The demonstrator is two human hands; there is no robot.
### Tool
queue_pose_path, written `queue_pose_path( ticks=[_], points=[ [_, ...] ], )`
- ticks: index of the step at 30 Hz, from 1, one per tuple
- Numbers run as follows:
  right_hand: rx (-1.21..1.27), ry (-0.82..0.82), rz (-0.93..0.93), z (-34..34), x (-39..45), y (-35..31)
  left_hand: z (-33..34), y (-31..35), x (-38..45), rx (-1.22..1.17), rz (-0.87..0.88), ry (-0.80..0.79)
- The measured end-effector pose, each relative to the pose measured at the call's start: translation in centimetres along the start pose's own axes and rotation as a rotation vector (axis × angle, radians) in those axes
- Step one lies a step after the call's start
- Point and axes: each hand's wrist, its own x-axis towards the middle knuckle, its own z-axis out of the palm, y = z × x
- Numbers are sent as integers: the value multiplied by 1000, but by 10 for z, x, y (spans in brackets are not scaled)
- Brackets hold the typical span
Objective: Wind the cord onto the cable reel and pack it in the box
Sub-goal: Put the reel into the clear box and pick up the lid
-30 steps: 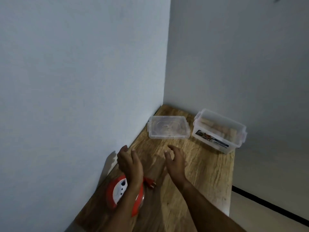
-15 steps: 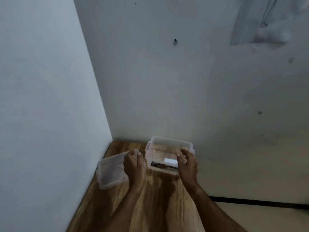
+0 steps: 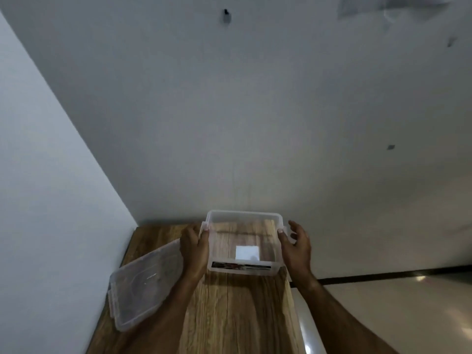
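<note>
1. Lid (image 3: pixel 146 284): clear plastic, lying flat on the counter (image 3: pixel 237 312) by the left wall, partly over the counter's left edge, just left of the left forearm. Off the box, so the opening is free. Advice: leave it where it lies until the reel is inside; keep the left elbow from sweeping it off the edge.

2. Left hand (image 3: pixel 195 247): fingers and thumb curled round the left end of the box, thumb over the rim near the latch tab. Grip looks firm.

3. Box (image 3: pixel 242 269): clear tub with a printed label strip on the near wall and a white square showing through the base. It sits at the far end of the counter, close to the back wall, held between the two hands. Interior appears empty. Step in hand, as judged: bringing the box nearer for packing. Advice: draw it straight back along the counter, level, with both ends moving evenly; thin plastic walls flex, so hold by the rim and not the wall.

4. Right hand (image 3: pixel 296 247): thumb hooked on the right rim, palm against the right end, fingers spread and loosely curved behind it. Grip looks lighter than the left; closing the fingers before pulling would steady it.

5. Cable reel and cord: not in view; condition of winding cannot be told.
</note>
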Motion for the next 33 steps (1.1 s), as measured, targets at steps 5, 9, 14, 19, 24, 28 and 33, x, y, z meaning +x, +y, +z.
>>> queue_pose_path(
  ticks=[5, 9, 14, 19, 24, 28, 33],
  points=[
    [72, -43, 11, 8, -6, 2, 8, -17, 6, -6, -73, -76],
    [122, -53, -12, 9, -8, -4, 8, -4, 1, -61, -143, -112],
    [129, -25, -16, 3, -9, -5, 7, 3, -11, -84, -134, -131],
    [162, -32, -48, -15, -25, -22, -8, 31, -38, -114, -115, -88],
    [174, -73, -95, -40, -59, -45, -33, 52, -82, -113, -141, -36],
    [162, -101, -110, -61, -92, -53, -51, 65, -130, -177, -94, 27],
    [131, -131, -111, -85, -138, -54, -71, 54, -185, -200, -123, 54]
  ],
)
